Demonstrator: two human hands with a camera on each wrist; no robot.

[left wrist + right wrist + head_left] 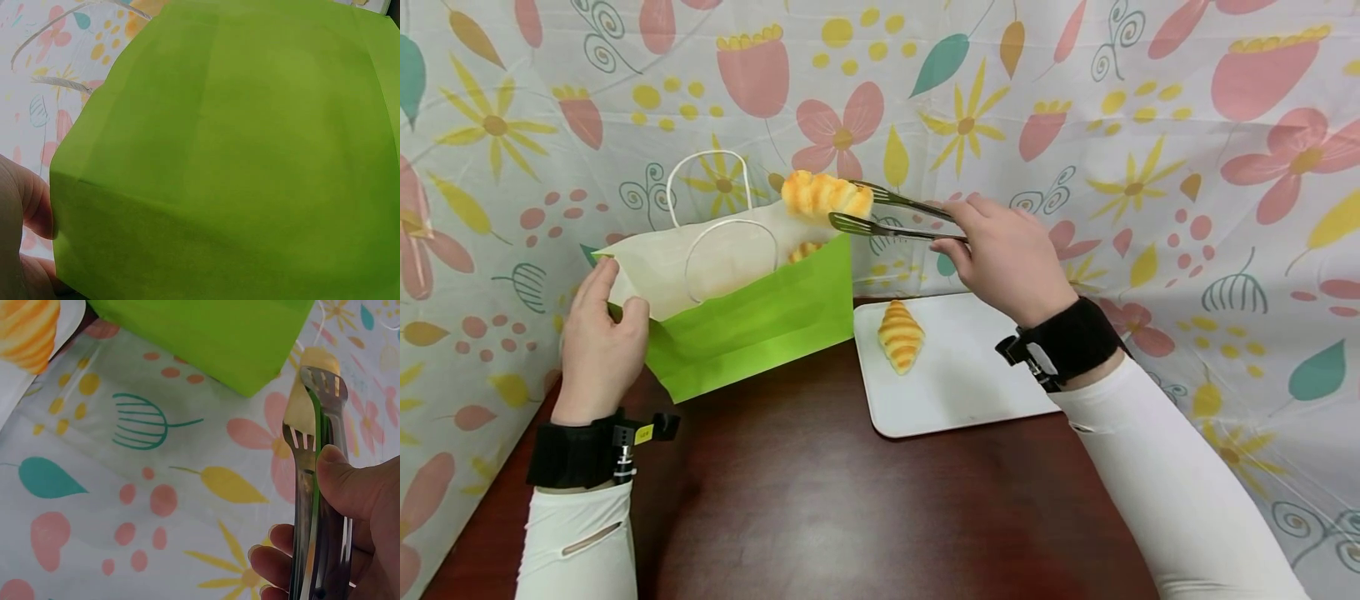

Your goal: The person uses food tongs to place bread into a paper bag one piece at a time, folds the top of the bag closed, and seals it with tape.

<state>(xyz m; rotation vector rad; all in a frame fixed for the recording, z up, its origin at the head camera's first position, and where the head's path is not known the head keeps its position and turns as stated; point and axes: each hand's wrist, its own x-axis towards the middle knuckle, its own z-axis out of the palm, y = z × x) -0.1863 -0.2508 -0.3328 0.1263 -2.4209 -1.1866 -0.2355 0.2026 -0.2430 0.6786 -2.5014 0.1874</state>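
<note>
My left hand point(601, 346) holds the left edge of a green paper bag point(760, 329) with a white inside and white cord handles. In the left wrist view the bag's green side point(237, 150) fills most of the picture. My right hand point(1015, 262) grips metal serving tongs point(917, 235) with slotted ends. Between the tong ends is a striped golden bread roll point(820, 196), held above the right part of the bag's mouth. Another piece of bread point(803, 252) shows partly inside the bag; the bag's wall hides the rest.
On the dark wooden table point(790, 500) a white tray point(947, 404) lies right of the bag. A striped, croissant-like bread point(900, 337) sits on its left part. A flower-patterned cloth point(1150, 192) hangs behind and on both sides.
</note>
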